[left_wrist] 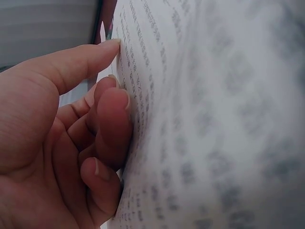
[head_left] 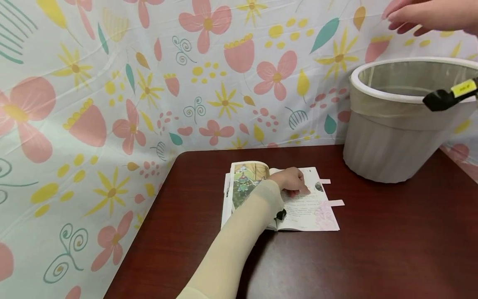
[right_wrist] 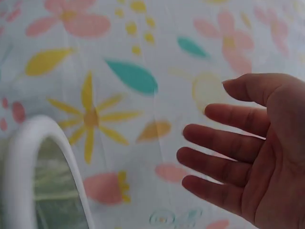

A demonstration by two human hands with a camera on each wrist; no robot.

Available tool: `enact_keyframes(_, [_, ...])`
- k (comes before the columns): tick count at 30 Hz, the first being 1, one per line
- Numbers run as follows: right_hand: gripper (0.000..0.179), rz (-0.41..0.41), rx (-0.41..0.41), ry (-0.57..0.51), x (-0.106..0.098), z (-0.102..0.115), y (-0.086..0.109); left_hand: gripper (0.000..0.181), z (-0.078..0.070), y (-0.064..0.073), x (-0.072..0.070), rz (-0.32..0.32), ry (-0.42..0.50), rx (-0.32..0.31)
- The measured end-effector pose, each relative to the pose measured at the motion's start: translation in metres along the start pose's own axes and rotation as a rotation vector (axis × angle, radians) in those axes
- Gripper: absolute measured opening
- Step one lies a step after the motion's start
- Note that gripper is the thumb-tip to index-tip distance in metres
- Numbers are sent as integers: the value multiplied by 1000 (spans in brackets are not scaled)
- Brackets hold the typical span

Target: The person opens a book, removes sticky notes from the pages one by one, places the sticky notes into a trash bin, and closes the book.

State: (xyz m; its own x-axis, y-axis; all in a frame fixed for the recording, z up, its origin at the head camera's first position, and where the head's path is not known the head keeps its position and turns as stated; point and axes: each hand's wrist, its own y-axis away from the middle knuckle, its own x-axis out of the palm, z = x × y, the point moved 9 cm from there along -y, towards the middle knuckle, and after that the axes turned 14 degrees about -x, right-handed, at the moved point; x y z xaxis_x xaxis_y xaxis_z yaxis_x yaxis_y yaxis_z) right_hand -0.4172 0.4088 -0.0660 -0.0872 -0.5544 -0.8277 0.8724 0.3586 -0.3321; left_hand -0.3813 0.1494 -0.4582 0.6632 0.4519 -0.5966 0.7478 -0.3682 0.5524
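Book (head_left: 302,211) is touched by left hand (head_left: 292,181), fingers loosely bent; right hand (head_left: 435,15), fingers extended, is held near bin (head_left: 392,143).

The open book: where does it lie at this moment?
In the head view, below centre, the open book lies on the dark red table, left of the grey bin, with the person's left hand at its right-hand page.

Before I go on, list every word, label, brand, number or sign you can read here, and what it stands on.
No text is clear enough to quote.
Open book, right page: printed lines, too small in the head view, blurred in the left wrist view.
Yellow label at the head view's right edge: dark marks, too small to read.
Gray bin: no lettering on the visible side.
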Motion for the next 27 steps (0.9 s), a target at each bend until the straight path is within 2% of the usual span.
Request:
enact_keyframes(2, [26, -105, -88, -51, 8, 36, 14, 29, 1, -2, -2, -10, -8, 2])
enact_keyframes(4, [23, -199, -139, -43, 17, 63, 31, 30, 3, -4, -3, -20, -13, 2])
enact_keyframes(6, [17, -253, -212, -3, 29, 85, 45, 30, 5, -6, -4, -29, -15, -9])
enact_keyframes(9, [14, -273, -309, 61, 54, 107, 65, 30, 8, -9, -4, -30, -14, -22])
enact_keyframes(12, [21, -240, -405, 65, 87, 120, 87, 30, 8, -9, -4, -25, -7, -19])
enact_keyframes(16, [27, -159, -443, 96, 136, 119, 112, 29, 6, -6, -5, -23, 7, -1])
enact_keyframes(20, [32, -97, -461, 101, 182, 107, 134, 29, 5, -4, -7, -32, 8, 0])
enact_keyframes(27, [24, 63, -392, 3, 269, 72, 175, 29, 6, -5, -5, -24, 0, -8])
